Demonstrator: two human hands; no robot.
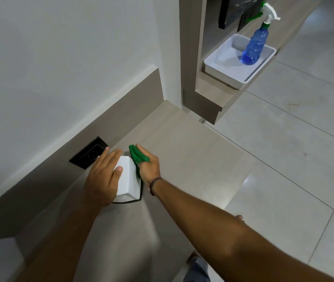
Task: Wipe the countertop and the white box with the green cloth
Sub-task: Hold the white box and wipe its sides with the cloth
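Note:
The white box [129, 180] stands on the pale wood-grain countertop [182, 155] close to the back panel, on a dark base. My left hand [103, 176] lies over its left and top side, fingers spread, thumb on the top face. My right hand [148, 166] presses the folded green cloth [137, 154] against the box's right side; the cloth pokes out past my fingers at the far end. Part of the cloth is hidden under the palm.
A black wall socket [89, 153] sits in the back panel just left of the box. Further back, a white tray [223, 72] with a blue spray bottle [253, 45] rests on a higher shelf. Tiled floor [294, 139] lies to the right of the counter edge.

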